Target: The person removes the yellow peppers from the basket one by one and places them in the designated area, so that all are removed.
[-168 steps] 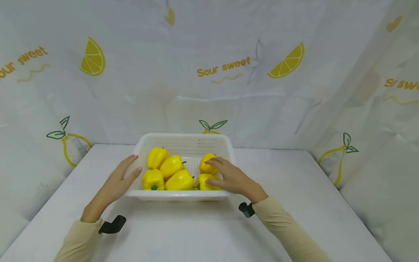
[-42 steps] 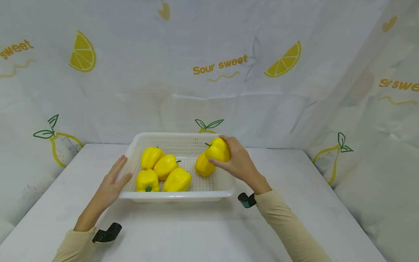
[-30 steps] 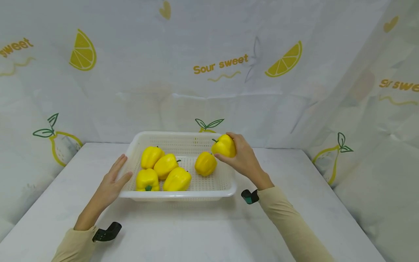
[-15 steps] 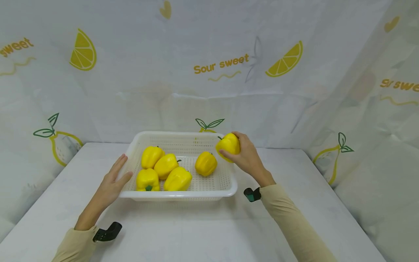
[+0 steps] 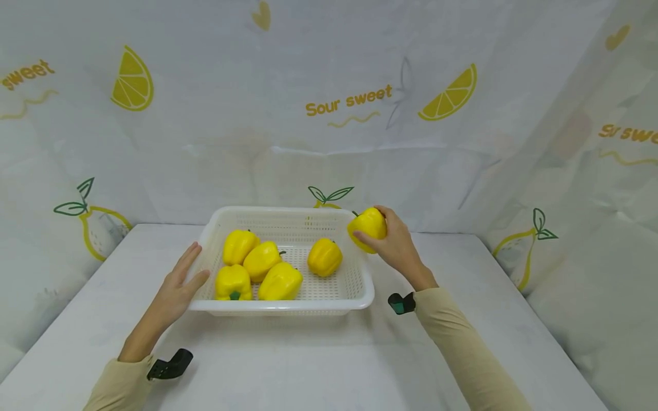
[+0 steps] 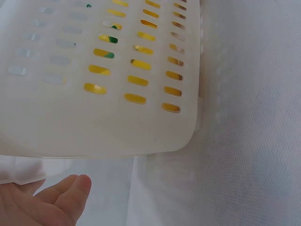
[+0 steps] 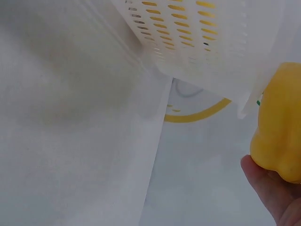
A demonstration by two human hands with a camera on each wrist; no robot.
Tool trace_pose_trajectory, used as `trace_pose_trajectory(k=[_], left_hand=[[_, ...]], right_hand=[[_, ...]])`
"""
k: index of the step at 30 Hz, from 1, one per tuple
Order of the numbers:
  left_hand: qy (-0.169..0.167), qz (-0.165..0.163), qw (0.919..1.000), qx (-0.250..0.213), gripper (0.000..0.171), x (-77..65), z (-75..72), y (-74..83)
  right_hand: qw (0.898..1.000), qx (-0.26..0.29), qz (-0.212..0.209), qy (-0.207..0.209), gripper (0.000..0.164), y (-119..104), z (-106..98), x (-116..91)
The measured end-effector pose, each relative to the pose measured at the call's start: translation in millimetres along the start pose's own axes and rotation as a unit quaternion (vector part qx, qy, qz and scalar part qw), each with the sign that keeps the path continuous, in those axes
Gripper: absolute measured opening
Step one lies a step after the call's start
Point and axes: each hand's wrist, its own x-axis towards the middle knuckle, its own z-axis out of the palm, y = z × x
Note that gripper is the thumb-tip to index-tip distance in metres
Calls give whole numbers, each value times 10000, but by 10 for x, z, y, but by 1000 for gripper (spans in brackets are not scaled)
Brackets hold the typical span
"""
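A white perforated plastic basket (image 5: 283, 305) sits on the table. Inside, several yellow bell peppers (image 5: 280, 281) cluster at the left, and a single pepper (image 5: 324, 257) lies apart on the right. My right hand (image 5: 403, 251) holds another yellow bell pepper (image 5: 368, 228) over the basket's right rim, thumb in front and fingers behind. The right wrist view shows this pepper (image 7: 282, 122) raised beside the basket wall. On the left, my left hand (image 5: 172, 294) rests against the basket's left rim with fingers fairly straight. Its fingers (image 6: 70, 200) appear under the rim in the left wrist view.
The white-covered table (image 5: 288, 365) extends in front of the basket and to both sides. A white curtain (image 5: 231, 125) printed with lemons and lettering hangs behind and along the sides. Black camera mounts (image 5: 172, 364) are strapped at the wrists.
My right hand took a yellow pepper from the basket's front right, raised it and carried it rightward to the right rim. My left hand moved to the left rim and has stayed there.
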Motion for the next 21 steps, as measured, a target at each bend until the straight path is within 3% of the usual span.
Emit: trace_pose_trajectory(k=[9, 21], left_hand=[[-9, -17, 10000, -39, 70, 3, 1, -4], [42, 12, 10000, 22, 70, -1, 3, 11]], right_hand=[[9995, 160, 79, 254, 81, 136, -15, 36], [9985, 217, 411, 280, 82, 310, -47, 57]])
